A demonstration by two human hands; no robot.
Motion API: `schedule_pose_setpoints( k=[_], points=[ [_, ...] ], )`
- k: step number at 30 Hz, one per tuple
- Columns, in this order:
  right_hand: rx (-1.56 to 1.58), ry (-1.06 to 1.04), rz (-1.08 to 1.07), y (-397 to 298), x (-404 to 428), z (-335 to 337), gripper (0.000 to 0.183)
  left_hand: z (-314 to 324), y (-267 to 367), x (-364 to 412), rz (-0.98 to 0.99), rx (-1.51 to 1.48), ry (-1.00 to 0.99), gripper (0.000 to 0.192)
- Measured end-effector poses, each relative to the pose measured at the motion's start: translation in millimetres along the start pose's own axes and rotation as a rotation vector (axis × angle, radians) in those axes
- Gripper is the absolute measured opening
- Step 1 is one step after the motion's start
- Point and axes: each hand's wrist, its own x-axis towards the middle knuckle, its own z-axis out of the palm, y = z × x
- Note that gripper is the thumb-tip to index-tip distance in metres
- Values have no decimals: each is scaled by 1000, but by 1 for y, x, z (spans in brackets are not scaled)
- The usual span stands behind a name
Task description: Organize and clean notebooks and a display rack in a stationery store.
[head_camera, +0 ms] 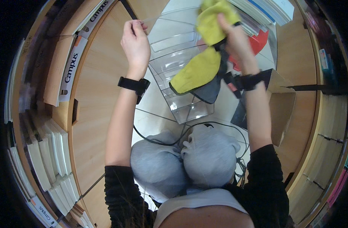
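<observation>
A clear plastic tiered rack (178,64) stands on the tiled floor before my knees. My left hand (136,44) is closed with its fingertips pinching the upper left edge of this rack. In my right hand (238,42) is a yellow-green and grey cloth (198,69) with dark edging, bunched at the top. Its lower flap hangs over the rack's right side; whether it touches the plastic I cannot tell. The right hand and upper cloth are slightly blurred. Each wrist wears a black band.
An open cardboard box (282,105) sits to the right, near a cabinet. Stacked books (262,14) and a red object (259,42) lie at the upper right. A black cable (168,144) crosses by my knees. Shelves with books (56,148) flank the left side.
</observation>
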Motion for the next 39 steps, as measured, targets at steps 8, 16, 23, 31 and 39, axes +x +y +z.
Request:
schedule_pose_setpoints(
  k=[8, 16, 23, 31, 39],
  points=[
    [20, -15, 468, 98, -40, -27, 29, 1, 8, -5, -38, -14, 13, 24],
    [-61, -151, 841, 174, -120, -67, 28, -1, 5, -6, -49, 22, 26, 24],
    [36, 23, 1032, 208, -182, -93, 28, -6, 14, -3, -117, 103, -157, 20],
    [109, 114, 952, 171, -157, -91, 24, 0, 19, -5, 13, 29, 77, 23],
    [73, -199, 678, 113, -27, -60, 31, -4, 9, -2, -8, -38, 32, 23]
  ],
)
